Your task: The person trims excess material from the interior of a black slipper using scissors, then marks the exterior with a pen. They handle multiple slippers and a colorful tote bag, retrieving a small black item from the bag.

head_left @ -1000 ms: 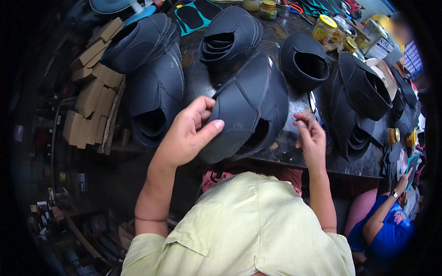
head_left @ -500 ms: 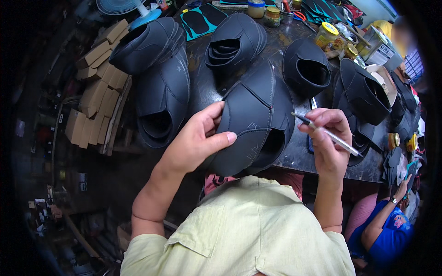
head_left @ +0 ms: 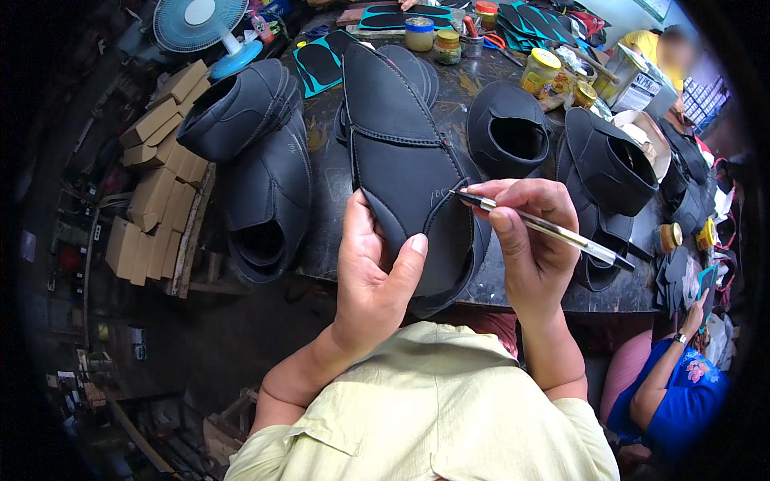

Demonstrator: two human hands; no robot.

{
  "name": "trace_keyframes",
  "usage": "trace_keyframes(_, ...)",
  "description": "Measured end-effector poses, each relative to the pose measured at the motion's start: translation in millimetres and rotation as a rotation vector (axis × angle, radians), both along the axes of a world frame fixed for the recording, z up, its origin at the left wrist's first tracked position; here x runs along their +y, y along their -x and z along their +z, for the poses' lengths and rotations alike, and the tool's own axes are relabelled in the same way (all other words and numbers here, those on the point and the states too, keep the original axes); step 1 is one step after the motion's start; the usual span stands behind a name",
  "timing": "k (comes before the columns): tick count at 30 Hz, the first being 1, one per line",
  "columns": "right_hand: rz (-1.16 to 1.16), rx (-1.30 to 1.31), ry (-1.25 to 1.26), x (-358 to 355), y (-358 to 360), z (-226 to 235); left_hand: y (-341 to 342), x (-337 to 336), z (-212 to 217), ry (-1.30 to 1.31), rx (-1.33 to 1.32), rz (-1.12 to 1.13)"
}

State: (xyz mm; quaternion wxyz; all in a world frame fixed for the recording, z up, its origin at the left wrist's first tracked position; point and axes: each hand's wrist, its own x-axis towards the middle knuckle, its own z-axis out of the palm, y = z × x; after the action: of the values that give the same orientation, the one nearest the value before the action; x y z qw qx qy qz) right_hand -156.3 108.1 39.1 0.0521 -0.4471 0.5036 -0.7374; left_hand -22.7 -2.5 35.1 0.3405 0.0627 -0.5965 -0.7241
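Observation:
A black stitched shoe upper is held up in front of me, its pointed end away from me. My left hand grips its near left edge, thumb on the outer face and fingers behind. Between the thumb and fingers of my right hand is a slim pen with a dark tip and clear barrel. The tip meets the upper, or nearly so, beside a small pale handwritten mark close to a seam. The upper hides part of another black upper behind it.
More black uppers stand at left and another upper at right on the dark table. Jars, teal sheets and a fan lie beyond. Brown boxes are stacked left; a co-worker in blue sits right.
The upper has turned so another side faces me and its pointed end swings left. My right hand has brought the pen leftward onto or close to its surface.

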Motion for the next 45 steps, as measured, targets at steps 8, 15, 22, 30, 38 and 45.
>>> trace_keyframes(8,0.061,0.033,0.079,-5.3,4.2,-1.2,-1.0,1.7,0.2,0.026,-0.038,0.034)
trace_keyframes(15,-0.013,0.043,0.016,-3.4,1.2,1.9,-3.0,1.6,0.0,0.096,-0.031,0.051)
trace_keyframes(22,0.026,0.072,-0.012,-4.0,2.9,4.4,-4.4,-2.7,0.7,0.084,-0.057,0.030)
trace_keyframes(30,-0.048,0.164,-0.084,-2.9,3.6,2.0,-3.7,-1.4,1.6,0.108,-0.048,0.042)
trace_keyframes(38,-0.005,0.063,0.041,-7.8,3.9,-0.2,-1.1,-3.1,1.3,0.021,-0.050,0.013)
trace_keyframes(45,-0.082,0.192,-0.031,-9.0,6.9,-2.9,-1.2,-3.6,0.2,0.045,-0.040,0.024)
